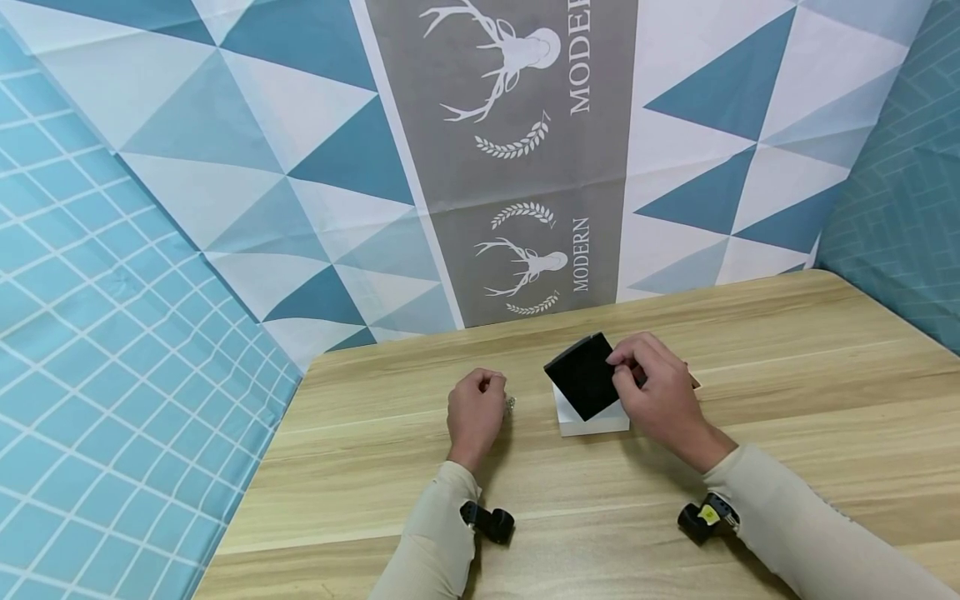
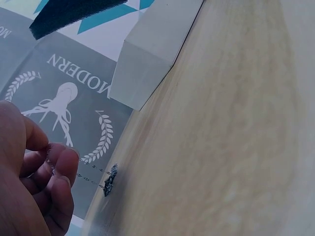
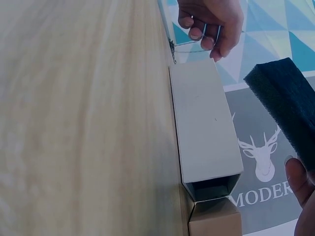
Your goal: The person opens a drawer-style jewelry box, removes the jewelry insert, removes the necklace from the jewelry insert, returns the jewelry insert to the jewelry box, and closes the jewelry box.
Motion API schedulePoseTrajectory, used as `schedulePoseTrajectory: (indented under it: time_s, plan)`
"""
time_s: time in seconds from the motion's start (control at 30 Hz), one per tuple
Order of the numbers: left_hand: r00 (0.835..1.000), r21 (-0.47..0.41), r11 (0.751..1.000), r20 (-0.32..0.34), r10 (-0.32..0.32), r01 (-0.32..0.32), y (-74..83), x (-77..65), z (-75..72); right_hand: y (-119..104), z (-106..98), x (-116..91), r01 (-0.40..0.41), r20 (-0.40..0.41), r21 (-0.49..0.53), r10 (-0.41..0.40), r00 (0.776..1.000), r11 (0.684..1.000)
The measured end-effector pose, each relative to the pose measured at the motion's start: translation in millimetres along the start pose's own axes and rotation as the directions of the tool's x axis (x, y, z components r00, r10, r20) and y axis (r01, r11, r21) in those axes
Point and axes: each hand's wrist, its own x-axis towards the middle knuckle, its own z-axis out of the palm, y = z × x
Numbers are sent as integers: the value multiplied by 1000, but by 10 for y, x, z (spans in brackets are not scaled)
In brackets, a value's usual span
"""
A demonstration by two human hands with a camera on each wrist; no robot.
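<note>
My left hand [image 1: 476,412] pinches the thin chain of a silver necklace between thumb and fingertips. In the left wrist view its sparkling pendant [image 2: 110,181] hangs at the tabletop on two strands of chain. My right hand [image 1: 662,393] holds a square black foam pad [image 1: 582,377] by one corner, thumb against fingers. Tilted, the pad overlaps a small white box [image 1: 595,427] in the head view. That box lies on the table between the hands, and the right wrist view shows a dark opening in its near end.
A light wooden table [image 1: 360,467] lies under both hands. Against the white box's open end, a brown flap or box part [image 3: 216,223] shows in the right wrist view. Patterned cloth [image 1: 525,183] with deer and triangles hangs along the table's far edge.
</note>
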Motion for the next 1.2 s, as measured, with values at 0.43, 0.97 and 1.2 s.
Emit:
schedulePoseTrajectory:
  time_s: [0.43,0.97,1.2]
  plan:
    - [997,-42,997,46,-55,57,9,-4,-19,12,8,-3,3,8,-1,-3,1000,1000]
    - [997,-20,998,37,-64,64,5,-12,-25,11,5,-3,6,5,-2,-6,1000,1000]
    - [999,9,999,-25,-32,33,-2,6,-3,16,4,-9,4,16,0,-4,1000,1000]
